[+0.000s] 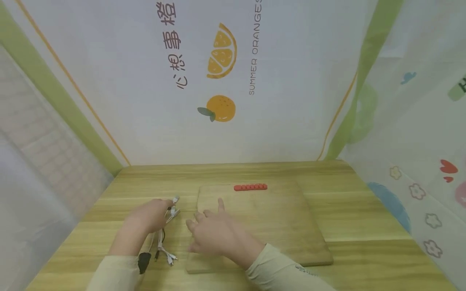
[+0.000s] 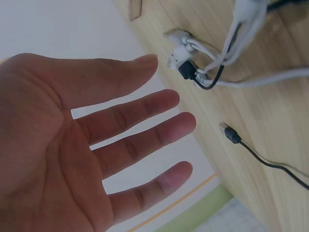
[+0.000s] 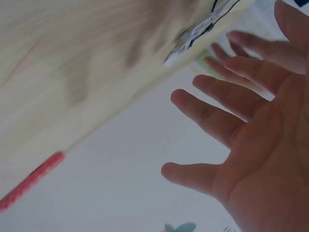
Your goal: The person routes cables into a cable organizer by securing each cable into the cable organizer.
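Observation:
A bunch of white and black USB cables [image 1: 160, 241] lies on the table, left of a wooden board. My left hand [image 1: 145, 218] hovers by its far end, fingers spread and holding nothing. The left wrist view has the white USB plugs [image 2: 179, 54] beyond my fingertips, with one black cable's plug [image 2: 232, 135] lying apart. Over the board's left part, my right hand [image 1: 216, 234] is spread, palm down and empty. A red strip with a row of bumps [image 1: 250, 187] rests at the board's far edge.
The wooden board [image 1: 276, 230] occupies the middle of the wood-grain table [image 1: 364, 226]. Behind the table hangs a white cloth with orange prints [image 1: 284, 113]. Patterned cloths flank both sides.

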`<state>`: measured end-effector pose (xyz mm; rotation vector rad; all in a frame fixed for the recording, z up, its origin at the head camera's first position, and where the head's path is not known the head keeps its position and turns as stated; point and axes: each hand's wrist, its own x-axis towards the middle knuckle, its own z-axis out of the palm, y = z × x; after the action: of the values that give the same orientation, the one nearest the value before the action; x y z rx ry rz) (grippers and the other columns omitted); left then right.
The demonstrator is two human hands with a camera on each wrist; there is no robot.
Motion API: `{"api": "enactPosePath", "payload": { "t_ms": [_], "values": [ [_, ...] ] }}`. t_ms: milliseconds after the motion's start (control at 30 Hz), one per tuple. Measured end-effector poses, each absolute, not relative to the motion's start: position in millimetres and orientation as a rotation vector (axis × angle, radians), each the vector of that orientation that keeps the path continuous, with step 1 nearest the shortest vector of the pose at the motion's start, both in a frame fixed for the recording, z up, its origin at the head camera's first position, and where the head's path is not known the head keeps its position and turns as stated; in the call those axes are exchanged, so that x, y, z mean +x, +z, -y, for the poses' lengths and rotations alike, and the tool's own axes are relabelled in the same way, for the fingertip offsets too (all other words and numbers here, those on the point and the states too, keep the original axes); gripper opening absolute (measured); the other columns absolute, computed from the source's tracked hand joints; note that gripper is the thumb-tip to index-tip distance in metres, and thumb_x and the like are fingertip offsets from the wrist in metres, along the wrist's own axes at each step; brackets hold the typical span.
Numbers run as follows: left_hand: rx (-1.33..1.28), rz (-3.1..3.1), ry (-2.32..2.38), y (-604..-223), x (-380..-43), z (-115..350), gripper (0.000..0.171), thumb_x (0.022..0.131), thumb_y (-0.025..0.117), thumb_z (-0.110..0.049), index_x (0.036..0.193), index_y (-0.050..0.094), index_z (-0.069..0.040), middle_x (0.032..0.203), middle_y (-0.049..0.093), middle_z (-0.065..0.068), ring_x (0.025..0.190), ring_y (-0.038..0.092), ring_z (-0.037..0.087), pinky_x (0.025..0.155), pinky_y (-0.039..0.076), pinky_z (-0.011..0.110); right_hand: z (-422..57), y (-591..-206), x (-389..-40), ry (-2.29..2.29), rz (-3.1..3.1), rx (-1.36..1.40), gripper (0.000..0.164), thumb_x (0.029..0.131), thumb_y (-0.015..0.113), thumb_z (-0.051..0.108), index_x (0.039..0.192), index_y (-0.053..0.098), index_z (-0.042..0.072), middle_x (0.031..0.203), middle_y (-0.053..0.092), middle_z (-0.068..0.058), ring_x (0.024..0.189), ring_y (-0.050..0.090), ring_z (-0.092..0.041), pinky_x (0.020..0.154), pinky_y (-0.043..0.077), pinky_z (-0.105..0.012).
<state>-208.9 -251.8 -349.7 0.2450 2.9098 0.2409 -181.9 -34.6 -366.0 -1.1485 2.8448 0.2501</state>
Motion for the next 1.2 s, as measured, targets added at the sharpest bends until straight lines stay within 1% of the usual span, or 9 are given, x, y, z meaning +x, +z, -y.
{"api": "enactPosePath", "payload": {
  "t_ms": [167,267,367,467,667,800,933,1100,1200],
  "values": [
    [0.279,-2.894,0.225,-350,-220,258,0.049,0.093,0.066,0.007,0.141,0.062,0.001,0.134,0.069,0.029,0.096,0.069,0.029,0.069,0.057,0.041,60,-370,-179,0.302,-2.794,-1.216,0.063,0.103,0.047,0.072,0.156,0.051,0.039,0.161,0.052,0.013,0.148,0.053,-0.015,0.128,0.029,-0.066],
    [0.309,-2.888,0.201,-352,-226,264,0.042,0.091,0.069,0.006,0.132,0.067,0.000,0.127,0.073,0.026,0.090,0.068,0.026,0.069,0.057,0.041,74,-375,-177,0.295,-2.763,-1.261,0.054,0.103,0.049,0.070,0.151,0.055,0.045,0.157,0.054,0.019,0.145,0.055,-0.012,0.128,0.030,-0.064],
    [0.326,-2.888,0.196,-354,-231,268,0.038,0.089,0.069,0.006,0.126,0.070,-0.001,0.127,0.073,0.025,0.092,0.067,0.026,0.071,0.056,0.041,86,-381,-173,0.270,-2.732,-1.281,0.050,0.103,0.052,0.069,0.148,0.055,0.049,0.156,0.053,0.024,0.146,0.053,-0.009,0.128,0.029,-0.065],
    [0.336,-2.887,0.208,-358,-237,269,0.039,0.087,0.066,0.009,0.125,0.071,0.000,0.129,0.071,0.025,0.096,0.065,0.027,0.073,0.055,0.040,94,-386,-170,0.302,-2.712,-1.283,0.055,0.102,0.050,0.070,0.153,0.050,0.049,0.159,0.048,0.026,0.149,0.048,-0.006,0.128,0.028,-0.065],
    [0.428,-2.906,0.209,-367,-244,264,0.027,0.085,0.067,0.009,0.107,0.072,-0.006,0.106,0.073,0.011,0.086,0.061,0.022,0.074,0.054,0.041,100,-393,-164,0.439,-2.700,-1.282,0.060,0.103,0.044,0.072,0.158,0.043,0.048,0.163,0.043,0.024,0.151,0.046,-0.007,0.128,0.031,-0.062],
    [0.449,-2.911,0.187,-369,-243,259,0.031,0.090,0.066,0.008,0.119,0.072,-0.004,0.122,0.072,0.019,0.104,0.069,0.033,0.086,0.059,0.051,96,-395,-161,0.464,-2.695,-1.288,0.058,0.104,0.048,0.070,0.155,0.048,0.045,0.160,0.048,0.022,0.148,0.049,-0.007,0.128,0.032,-0.059],
    [0.440,-2.917,0.173,-369,-244,256,0.034,0.097,0.065,0.001,0.130,0.070,-0.002,0.137,0.068,0.026,0.125,0.065,0.047,0.102,0.055,0.064,93,-396,-160,0.473,-2.687,-1.298,0.055,0.102,0.054,0.068,0.151,0.054,0.043,0.156,0.052,0.019,0.145,0.052,-0.007,0.128,0.032,-0.059],
    [0.455,-2.917,0.174,-375,-248,250,0.032,0.093,0.071,-0.004,0.125,0.072,-0.005,0.134,0.068,0.024,0.125,0.065,0.047,0.104,0.054,0.065,89,-399,-160,0.464,-2.698,-1.289,0.054,0.099,0.059,0.068,0.147,0.058,0.043,0.152,0.055,0.019,0.143,0.053,-0.008,0.128,0.032,-0.059],
    [0.472,-2.915,0.172,-380,-249,247,0.029,0.090,0.072,-0.001,0.118,0.074,-0.005,0.125,0.072,0.020,0.117,0.069,0.043,0.099,0.057,0.061,87,-400,-160,0.452,-2.698,-1.291,0.053,0.099,0.060,0.067,0.146,0.059,0.043,0.150,0.055,0.018,0.141,0.054,-0.009,0.127,0.033,-0.060]
  ]
}}
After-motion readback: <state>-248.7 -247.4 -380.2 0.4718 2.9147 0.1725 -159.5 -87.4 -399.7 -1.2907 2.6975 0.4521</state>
